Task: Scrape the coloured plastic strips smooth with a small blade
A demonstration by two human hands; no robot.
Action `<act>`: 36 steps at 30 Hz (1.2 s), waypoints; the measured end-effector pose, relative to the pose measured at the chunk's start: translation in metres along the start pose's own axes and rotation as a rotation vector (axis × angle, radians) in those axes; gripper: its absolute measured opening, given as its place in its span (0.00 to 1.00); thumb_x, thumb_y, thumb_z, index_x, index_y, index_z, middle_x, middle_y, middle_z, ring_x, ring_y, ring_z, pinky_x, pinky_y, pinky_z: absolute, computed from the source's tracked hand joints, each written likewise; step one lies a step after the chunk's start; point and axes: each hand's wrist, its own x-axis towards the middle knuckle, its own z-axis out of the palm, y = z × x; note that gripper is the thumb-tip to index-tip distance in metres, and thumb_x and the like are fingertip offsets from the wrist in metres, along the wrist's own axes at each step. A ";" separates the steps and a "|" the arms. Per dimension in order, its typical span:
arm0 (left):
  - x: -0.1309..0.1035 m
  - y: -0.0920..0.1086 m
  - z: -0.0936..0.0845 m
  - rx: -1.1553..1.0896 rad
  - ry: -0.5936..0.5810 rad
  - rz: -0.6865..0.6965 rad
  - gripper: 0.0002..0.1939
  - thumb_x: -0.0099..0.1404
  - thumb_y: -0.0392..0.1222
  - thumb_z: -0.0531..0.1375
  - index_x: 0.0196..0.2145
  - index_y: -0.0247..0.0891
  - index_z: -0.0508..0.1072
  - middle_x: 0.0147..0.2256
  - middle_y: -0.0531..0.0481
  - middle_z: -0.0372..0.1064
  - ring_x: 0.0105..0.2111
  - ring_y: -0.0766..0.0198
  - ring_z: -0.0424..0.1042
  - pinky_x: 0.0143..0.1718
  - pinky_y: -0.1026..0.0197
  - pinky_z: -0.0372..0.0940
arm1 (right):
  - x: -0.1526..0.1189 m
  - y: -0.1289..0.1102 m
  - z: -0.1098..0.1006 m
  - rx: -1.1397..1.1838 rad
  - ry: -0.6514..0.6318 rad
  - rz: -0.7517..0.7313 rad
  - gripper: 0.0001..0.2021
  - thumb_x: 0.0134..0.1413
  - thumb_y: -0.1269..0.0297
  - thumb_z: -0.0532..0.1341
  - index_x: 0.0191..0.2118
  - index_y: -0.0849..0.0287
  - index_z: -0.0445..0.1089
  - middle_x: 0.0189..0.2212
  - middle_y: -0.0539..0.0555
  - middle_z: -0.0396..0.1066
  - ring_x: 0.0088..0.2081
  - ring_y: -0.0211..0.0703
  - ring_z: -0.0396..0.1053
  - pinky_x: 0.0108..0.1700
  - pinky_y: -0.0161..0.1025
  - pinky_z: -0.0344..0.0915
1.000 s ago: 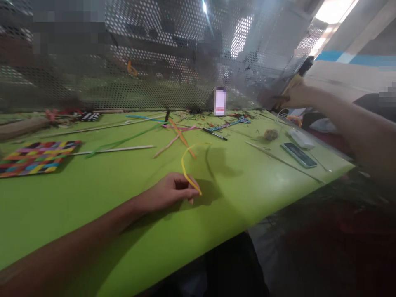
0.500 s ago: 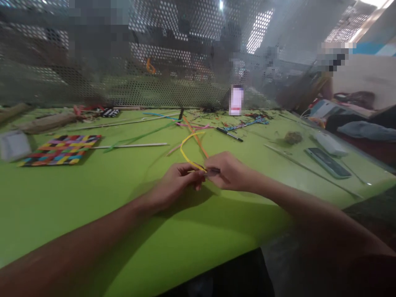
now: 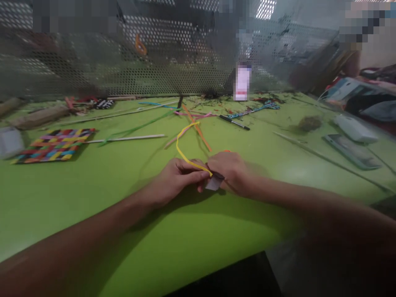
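A thin yellow strip [image 3: 180, 149] arcs up from my left hand [image 3: 177, 181], with its near end pinched between thumb and fingers. Close against those fingertips, my right hand [image 3: 230, 171] is closed around a flat grey blade-like piece [image 3: 214, 183] whose upper edge looks dark. A bit of orange [image 3: 227, 151] shows above the right knuckles; what it belongs to is hidden. Both hands are just above the green tabletop [image 3: 154, 247]. Beyond them lie an orange strip [image 3: 201, 134], a pink strip [image 3: 179, 136] and a green strip [image 3: 139, 126].
On the left are a multicoloured woven mat [image 3: 57, 144], a white stick [image 3: 133, 137] and a wooden piece [image 3: 43, 116]. A pen [image 3: 234, 122] lies ahead. A phone [image 3: 351, 150], a white box [image 3: 355, 128] and a long thin stick [image 3: 324, 156] are right. A perforated screen [image 3: 185, 78] stands behind.
The grey blade has turned, so its flat face now shows below my fingers. An orange bit has appeared above my right hand. The camera view has tipped slightly downward.
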 end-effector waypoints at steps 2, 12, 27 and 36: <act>-0.001 0.000 0.000 -0.008 0.008 -0.011 0.14 0.67 0.44 0.64 0.26 0.35 0.78 0.27 0.50 0.72 0.29 0.66 0.68 0.34 0.61 0.63 | -0.001 -0.002 0.000 -0.010 0.004 0.020 0.11 0.63 0.68 0.56 0.27 0.59 0.61 0.23 0.50 0.62 0.28 0.36 0.54 0.33 0.35 0.46; -0.003 0.002 0.001 0.031 0.011 0.035 0.12 0.68 0.42 0.65 0.27 0.36 0.80 0.28 0.50 0.73 0.30 0.67 0.69 0.34 0.63 0.65 | -0.002 -0.012 -0.001 -0.137 -0.005 0.031 0.08 0.60 0.73 0.55 0.29 0.60 0.62 0.25 0.50 0.62 0.28 0.36 0.52 0.32 0.36 0.44; -0.006 0.002 -0.001 0.079 0.030 0.014 0.08 0.67 0.44 0.67 0.31 0.41 0.84 0.32 0.49 0.77 0.30 0.65 0.71 0.32 0.64 0.67 | 0.003 -0.019 -0.006 -0.133 -0.058 0.099 0.07 0.57 0.74 0.54 0.29 0.60 0.61 0.25 0.50 0.61 0.29 0.36 0.52 0.32 0.36 0.44; -0.007 0.006 0.001 0.098 0.030 -0.001 0.09 0.67 0.43 0.66 0.29 0.42 0.83 0.31 0.50 0.76 0.30 0.64 0.70 0.34 0.61 0.69 | 0.002 -0.016 -0.003 -0.095 -0.023 0.050 0.08 0.63 0.71 0.52 0.31 0.60 0.62 0.25 0.50 0.62 0.28 0.36 0.52 0.33 0.36 0.44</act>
